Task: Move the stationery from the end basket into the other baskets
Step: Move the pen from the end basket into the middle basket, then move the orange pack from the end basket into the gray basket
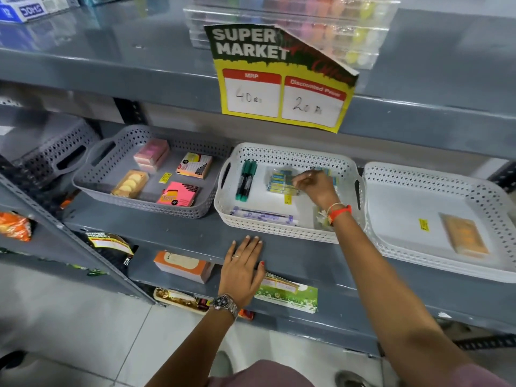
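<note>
Head view: right hand (315, 188) inside middle white basket (290, 237), fingertips pinched on or just above blue-yellow packet stack (280, 182); actual grip unclear. Left hand (244, 270) flat, open, empty on shelf edge. Right of the right hand, end basket (396, 255) holds orange packet (465, 237): likely light, stiff, slick wrap; take by long edges.

We cannot tell whether the right hand (317, 188) grips the blurred blue-and-yellow clear-wrapped packets (280, 182) in the middle white perforated plastic basket (279, 231), its wrist hides a small clear packet (321, 219), and the far-right white perforated basket (418, 174) is cut off.
</note>
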The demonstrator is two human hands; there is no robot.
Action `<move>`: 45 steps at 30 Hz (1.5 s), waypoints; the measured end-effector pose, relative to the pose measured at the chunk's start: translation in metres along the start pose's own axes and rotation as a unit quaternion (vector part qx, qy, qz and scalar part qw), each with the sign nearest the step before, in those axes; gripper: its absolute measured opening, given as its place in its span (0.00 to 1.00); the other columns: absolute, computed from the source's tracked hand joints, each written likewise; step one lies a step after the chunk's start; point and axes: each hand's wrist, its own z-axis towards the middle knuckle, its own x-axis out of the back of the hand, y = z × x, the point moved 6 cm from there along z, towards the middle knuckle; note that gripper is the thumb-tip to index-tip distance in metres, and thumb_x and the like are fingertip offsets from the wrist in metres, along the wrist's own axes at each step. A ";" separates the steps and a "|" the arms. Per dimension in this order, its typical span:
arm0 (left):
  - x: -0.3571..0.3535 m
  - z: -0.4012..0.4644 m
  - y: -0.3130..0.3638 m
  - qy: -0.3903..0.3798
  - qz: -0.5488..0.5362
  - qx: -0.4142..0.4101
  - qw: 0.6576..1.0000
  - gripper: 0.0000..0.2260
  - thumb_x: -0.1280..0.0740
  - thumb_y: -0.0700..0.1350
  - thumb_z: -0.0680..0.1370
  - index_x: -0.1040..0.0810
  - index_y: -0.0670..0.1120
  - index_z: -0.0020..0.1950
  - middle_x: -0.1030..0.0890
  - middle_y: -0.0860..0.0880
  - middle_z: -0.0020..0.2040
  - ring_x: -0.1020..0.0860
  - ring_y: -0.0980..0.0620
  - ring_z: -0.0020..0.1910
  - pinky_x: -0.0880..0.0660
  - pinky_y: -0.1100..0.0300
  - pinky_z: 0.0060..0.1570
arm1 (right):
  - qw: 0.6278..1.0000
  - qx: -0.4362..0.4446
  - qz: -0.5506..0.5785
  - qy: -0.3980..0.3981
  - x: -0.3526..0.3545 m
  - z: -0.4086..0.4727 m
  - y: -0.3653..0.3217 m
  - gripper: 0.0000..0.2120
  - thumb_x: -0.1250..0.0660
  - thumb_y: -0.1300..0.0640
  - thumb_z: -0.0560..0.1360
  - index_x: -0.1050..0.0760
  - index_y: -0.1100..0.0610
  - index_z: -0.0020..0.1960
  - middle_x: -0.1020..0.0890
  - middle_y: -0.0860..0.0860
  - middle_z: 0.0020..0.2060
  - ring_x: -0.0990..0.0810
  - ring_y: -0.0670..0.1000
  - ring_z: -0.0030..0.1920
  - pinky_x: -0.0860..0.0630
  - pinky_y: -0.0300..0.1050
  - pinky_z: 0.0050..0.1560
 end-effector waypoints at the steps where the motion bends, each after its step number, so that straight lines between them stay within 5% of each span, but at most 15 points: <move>1: -0.002 0.002 0.008 -0.007 -0.005 -0.008 1.000 0.21 0.44 0.50 0.75 0.23 0.43 0.63 0.20 0.47 0.62 0.25 0.50 0.64 0.48 0.57 0.70 | 0.999 -0.003 0.009 0.042 0.018 -0.003 0.004 0.08 0.36 0.68 0.74 0.18 0.64 0.44 0.16 0.60 0.46 0.20 0.52 0.49 0.26 0.30 0.51; 5: -0.016 0.009 0.053 -0.027 -0.019 -0.065 0.997 0.21 0.44 0.50 0.75 0.23 0.44 0.63 0.21 0.47 0.63 0.30 0.52 0.66 0.50 0.56 0.71 | 0.976 -0.025 0.022 0.213 0.104 -0.028 0.037 0.08 0.34 0.66 0.72 0.17 0.63 0.47 0.14 0.59 0.47 0.18 0.52 0.51 0.30 0.32 0.45; 8: -0.028 0.012 0.087 -0.040 -0.014 -0.101 0.994 0.21 0.43 0.50 0.75 0.22 0.44 0.62 0.21 0.48 0.63 0.27 0.50 0.66 0.50 0.56 0.71 | 0.951 -0.086 0.044 0.295 0.157 -0.048 0.079 0.08 0.31 0.63 0.71 0.18 0.64 0.49 0.14 0.61 0.49 0.18 0.57 0.54 0.27 0.40 0.54; 14: -0.046 0.015 0.124 -0.060 0.023 -0.121 0.991 0.22 0.45 0.52 0.75 0.23 0.45 0.63 0.22 0.49 0.63 0.25 0.49 0.65 0.49 0.54 0.70 | 0.915 -0.239 -0.048 0.321 0.219 -0.077 0.165 0.14 0.36 0.65 0.70 0.21 0.65 0.55 0.19 0.62 0.57 0.23 0.61 0.61 0.27 0.47 0.59; 20: -0.058 0.015 0.136 -0.055 0.048 -0.100 0.992 0.23 0.47 0.52 0.76 0.23 0.44 0.63 0.21 0.48 0.62 0.23 0.48 0.62 0.44 0.52 0.68 | 0.880 -0.377 -0.131 0.256 0.247 -0.096 0.206 0.19 0.35 0.56 0.76 0.29 0.60 0.65 0.28 0.60 0.66 0.33 0.62 0.68 0.32 0.55 0.65; 31: -0.057 0.014 0.130 -0.081 0.085 -0.077 0.990 0.24 0.46 0.54 0.75 0.25 0.46 0.66 0.23 0.48 0.65 0.26 0.48 0.65 0.45 0.54 0.68 | 0.917 -0.280 -0.079 0.271 0.243 -0.098 0.190 0.15 0.35 0.67 0.73 0.26 0.67 0.60 0.21 0.62 0.59 0.23 0.62 0.60 0.24 0.50 0.55; 36: -0.048 0.014 0.110 -0.084 0.076 -0.075 0.991 0.25 0.46 0.55 0.75 0.26 0.45 0.67 0.25 0.48 0.67 0.27 0.48 0.67 0.46 0.54 0.68 | 0.939 -0.228 -0.041 0.253 0.219 -0.085 0.148 0.22 0.28 0.62 0.67 0.27 0.68 0.59 0.20 0.63 0.58 0.23 0.62 0.60 0.25 0.50 0.58; 45: -0.009 -0.006 0.016 -0.074 0.079 -0.021 0.994 0.24 0.46 0.53 0.76 0.26 0.44 0.66 0.23 0.47 0.65 0.25 0.48 0.64 0.52 0.59 0.70 | 0.973 -0.131 -0.022 0.188 0.114 -0.062 0.045 0.19 0.25 0.60 0.65 0.22 0.64 0.54 0.17 0.61 0.54 0.20 0.61 0.57 0.24 0.48 0.54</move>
